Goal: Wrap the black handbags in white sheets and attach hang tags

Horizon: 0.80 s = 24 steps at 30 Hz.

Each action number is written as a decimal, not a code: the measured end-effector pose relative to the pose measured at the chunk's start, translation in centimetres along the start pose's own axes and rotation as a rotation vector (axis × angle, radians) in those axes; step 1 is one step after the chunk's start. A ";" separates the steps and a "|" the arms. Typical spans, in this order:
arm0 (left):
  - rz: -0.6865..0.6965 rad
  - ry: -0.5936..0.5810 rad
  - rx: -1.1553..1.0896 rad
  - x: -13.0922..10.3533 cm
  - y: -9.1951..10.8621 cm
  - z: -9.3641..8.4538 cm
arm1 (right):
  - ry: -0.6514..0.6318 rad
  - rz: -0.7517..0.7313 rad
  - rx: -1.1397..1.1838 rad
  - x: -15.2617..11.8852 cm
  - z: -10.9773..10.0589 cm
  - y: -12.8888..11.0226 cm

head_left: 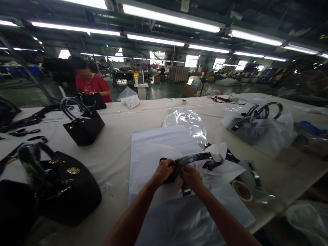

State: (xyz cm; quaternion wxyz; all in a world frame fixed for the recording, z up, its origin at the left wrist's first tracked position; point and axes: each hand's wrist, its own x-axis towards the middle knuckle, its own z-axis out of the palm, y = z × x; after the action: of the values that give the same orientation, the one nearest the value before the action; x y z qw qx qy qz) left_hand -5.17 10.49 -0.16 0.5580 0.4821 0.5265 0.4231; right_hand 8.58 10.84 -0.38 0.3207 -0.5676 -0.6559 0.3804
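Observation:
My left hand (164, 171) is closed at a dark part of a bag beside the handle; what its fingers pinch is too small to make out. Just right of it, my right hand (191, 176) is closed at the base of the dark, plastic-wrapped handle (196, 157), its fingertips hidden. Thin white wrapping (156, 153) surrounds the bag between my hands. A small black tag (186, 190) hangs below my right hand. White sheets (138, 143) lie beneath the bag.
Black handbags (74, 188) (85, 128) stand at the left. Clear plastic bags (187, 121) lie beyond my hands. A tape roll (242, 190) is at the right, with a wrapped handbag (251, 128) farther back. A person in red (93, 83) is across the table (115, 153).

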 end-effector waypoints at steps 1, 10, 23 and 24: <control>-0.004 -0.014 -0.010 -0.1 0.1 -0.1 | -0.013 -0.001 0.009 0.0 -0.1 0.0; -0.071 -0.067 -0.059 0.6 0.2 -0.4 | -0.132 0.014 0.084 0.7 -0.1 1.6; 0.057 -0.110 -0.103 0.2 -0.7 -1.8 | 0.097 -0.068 -0.177 -0.7 0.4 1.7; 0.059 -0.134 -0.124 0.2 -0.6 -2.1 | 0.086 -0.070 -0.147 -0.8 0.4 2.0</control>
State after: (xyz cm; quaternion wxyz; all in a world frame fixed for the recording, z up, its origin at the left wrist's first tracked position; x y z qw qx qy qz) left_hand -7.28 10.80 -0.80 0.6081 0.4893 0.4462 0.4378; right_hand 9.30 10.11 -2.29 0.3194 -0.5821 -0.6871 0.2951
